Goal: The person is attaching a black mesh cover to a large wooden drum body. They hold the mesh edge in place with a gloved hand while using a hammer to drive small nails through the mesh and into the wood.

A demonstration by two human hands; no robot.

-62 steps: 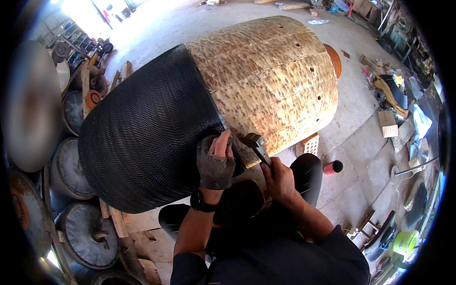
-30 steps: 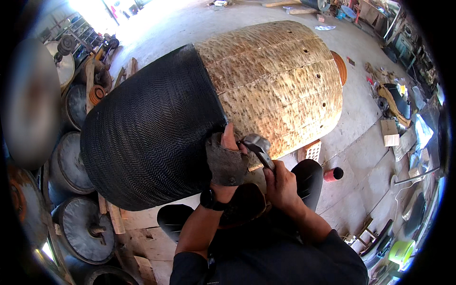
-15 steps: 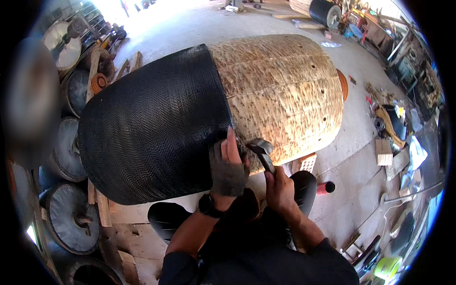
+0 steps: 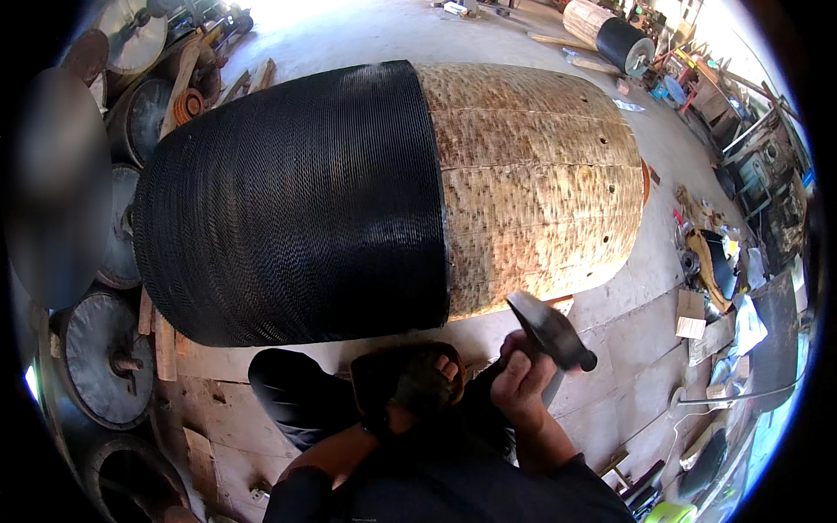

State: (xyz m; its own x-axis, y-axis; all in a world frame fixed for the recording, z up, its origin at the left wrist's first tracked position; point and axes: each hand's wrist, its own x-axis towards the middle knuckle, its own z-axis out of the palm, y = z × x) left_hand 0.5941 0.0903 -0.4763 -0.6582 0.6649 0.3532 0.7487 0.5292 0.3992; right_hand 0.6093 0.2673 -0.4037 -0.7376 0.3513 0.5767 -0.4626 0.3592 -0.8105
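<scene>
A big wooden drum [image 4: 540,166] lies on its side before me. Its left part wears a black, finely ridged wrapping [image 4: 288,200] that ends in a straight edge around the drum. My right hand [image 4: 523,383] is closed on a hammer [image 4: 554,333], held up just off the drum's near side, its head blurred. My left hand [image 4: 423,383], in a dark fingerless glove, is lowered to a brown open container [image 4: 373,370] between my knees. Its fingers are curled; whatever they hold, if anything, cannot be made out.
Round dark discs and rollers [image 4: 105,362] line the left side, beside wooden beams [image 4: 166,344]. A second, partly black drum [image 4: 623,45] lies at the far right. Nearer on the right are a cardboard box [image 4: 690,312], plastic sheeting [image 4: 748,329] and assorted clutter.
My left hand has left the wrapping's edge and dropped back to the container. My right hand has drawn the hammer away from the edge, toward the right. The view has shifted slightly.
</scene>
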